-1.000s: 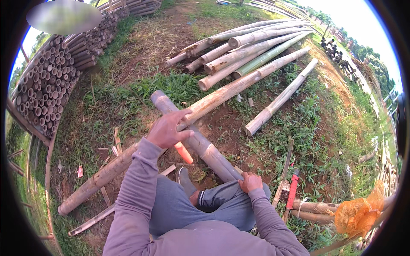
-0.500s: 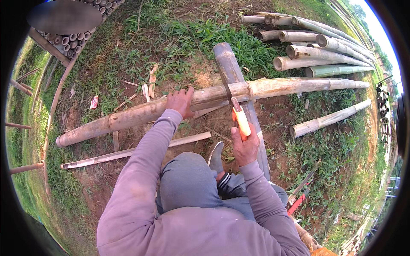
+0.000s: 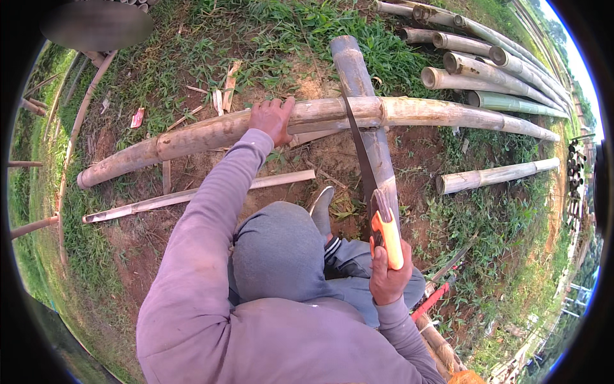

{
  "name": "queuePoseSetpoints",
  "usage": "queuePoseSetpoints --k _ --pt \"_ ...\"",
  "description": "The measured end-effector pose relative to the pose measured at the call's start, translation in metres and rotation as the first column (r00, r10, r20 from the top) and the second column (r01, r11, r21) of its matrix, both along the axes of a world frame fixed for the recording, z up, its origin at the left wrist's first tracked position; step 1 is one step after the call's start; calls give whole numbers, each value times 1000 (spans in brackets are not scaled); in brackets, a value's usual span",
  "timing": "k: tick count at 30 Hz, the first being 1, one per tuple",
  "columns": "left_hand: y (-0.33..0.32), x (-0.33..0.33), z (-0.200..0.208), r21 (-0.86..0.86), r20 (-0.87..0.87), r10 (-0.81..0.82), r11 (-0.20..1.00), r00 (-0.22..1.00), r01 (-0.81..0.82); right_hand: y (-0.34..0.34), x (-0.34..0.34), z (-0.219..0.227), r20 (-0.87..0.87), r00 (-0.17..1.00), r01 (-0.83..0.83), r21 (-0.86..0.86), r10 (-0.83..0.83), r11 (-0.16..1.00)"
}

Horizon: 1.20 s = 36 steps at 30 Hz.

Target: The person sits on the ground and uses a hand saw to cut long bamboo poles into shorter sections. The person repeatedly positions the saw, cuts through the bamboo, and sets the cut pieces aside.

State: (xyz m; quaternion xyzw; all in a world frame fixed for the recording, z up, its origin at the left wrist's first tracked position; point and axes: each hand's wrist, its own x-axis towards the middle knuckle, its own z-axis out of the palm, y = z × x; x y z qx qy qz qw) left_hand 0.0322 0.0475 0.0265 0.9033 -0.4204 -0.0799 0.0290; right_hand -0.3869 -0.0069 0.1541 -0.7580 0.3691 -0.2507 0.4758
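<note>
A long pale bamboo pole lies across in front of me, resting over a thicker grey bamboo pole that runs away from my leg. My left hand is wrapped over the top of the pale pole, left of the crossing. In my right hand is a hand saw, gripped by its orange handle. The blade slants away from me, its far end against the pale pole just left of a node. Most of the dark blade shows on the near side of the pole.
Several cut bamboo poles are piled at the far right, with a shorter pole below them. A split bamboo strip lies on the ground near my left arm. Beside my right knee is a red object. Grass and bare soil surround everything.
My right hand has drawn the saw back toward me and slightly right, so much more blade shows. My left hand keeps its grip on the pole. The whole view has shifted a little.
</note>
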Motion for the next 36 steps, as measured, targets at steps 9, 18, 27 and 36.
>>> queuePoseSetpoints --k 9,18,27,36 --pt "-22 -9 5 36 32 10 999 999 -11 -103 198 -47 89 996 46 -221 -27 974" --pt "-9 0 3 39 -11 42 998 999 -41 -2 -6 -44 109 994 -6 -67 14 998" --pt "-15 -9 6 47 -4 32 998 999 -32 -96 188 -76 119 992 67 -206 -42 976" --pt "-8 -4 2 50 0 25 998 1000 -24 1 5 -59 36 999 -23 -205 31 978"
